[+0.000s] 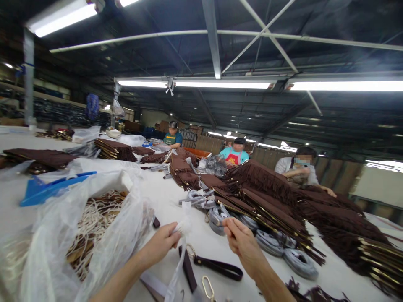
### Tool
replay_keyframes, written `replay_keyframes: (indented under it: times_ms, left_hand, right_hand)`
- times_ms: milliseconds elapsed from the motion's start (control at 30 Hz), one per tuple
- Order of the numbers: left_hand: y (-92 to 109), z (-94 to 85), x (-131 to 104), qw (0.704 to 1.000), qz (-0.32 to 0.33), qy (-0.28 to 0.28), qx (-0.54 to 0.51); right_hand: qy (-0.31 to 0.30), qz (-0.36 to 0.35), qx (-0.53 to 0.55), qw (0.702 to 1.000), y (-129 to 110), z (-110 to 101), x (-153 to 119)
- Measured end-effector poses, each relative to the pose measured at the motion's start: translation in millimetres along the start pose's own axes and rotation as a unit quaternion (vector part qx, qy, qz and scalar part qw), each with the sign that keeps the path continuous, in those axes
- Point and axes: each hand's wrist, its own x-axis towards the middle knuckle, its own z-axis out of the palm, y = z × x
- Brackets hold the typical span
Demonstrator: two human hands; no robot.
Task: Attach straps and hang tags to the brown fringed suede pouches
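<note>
Thumb and fingers of my left hand [162,243] pinch a crumpled strip of thin white plastic [185,224], which also hangs down below the hand. To the right, apart from it, my right hand [241,241] is closed in a pinch; whatever is between its fingertips, if anything, I cannot make out. On the table between and below the hands lie a dark brown wrist strap [218,268] with a gold clasp, another brown strap piece [188,270], and a gold oval clasp [208,287] nearer to me.
An open plastic bag [126,180] of tan pieces and white cords stands left, by a blue tray [53,188]. Grey wrapped coils [300,263] and stacked brown fringed pieces [264,184] lie right. Three people [235,153] work across the white table [157,188].
</note>
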Motion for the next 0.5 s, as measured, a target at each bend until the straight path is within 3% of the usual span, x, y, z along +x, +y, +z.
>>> replay_keyframes:
  times_ms: [100,233,367,500]
  left_hand:
    - [6.7,3.4,-0.6,0.999,0.003,-0.019,-0.037]
    - [17.4,8.4,-4.9,0.999,0.019,-0.033,-0.037]
    - [13.5,4.9,-5.9,0.999,0.031,-0.023,-0.004]
    - [4.9,-3.7,-3.5,0.99,0.005,0.014,0.141]
  right_hand:
    - [0.007,0.029,0.008,1.0,-0.3,2.4,-6.7]
    - [-0.056,0.119,0.064,0.989,19.3,35.2,-20.6]
    - [-0.119,0.075,-0.099,0.985,40.4,53.5,-20.3]
    - [-0.087,0.038,-0.206,0.974,39.1,34.3,-10.3]
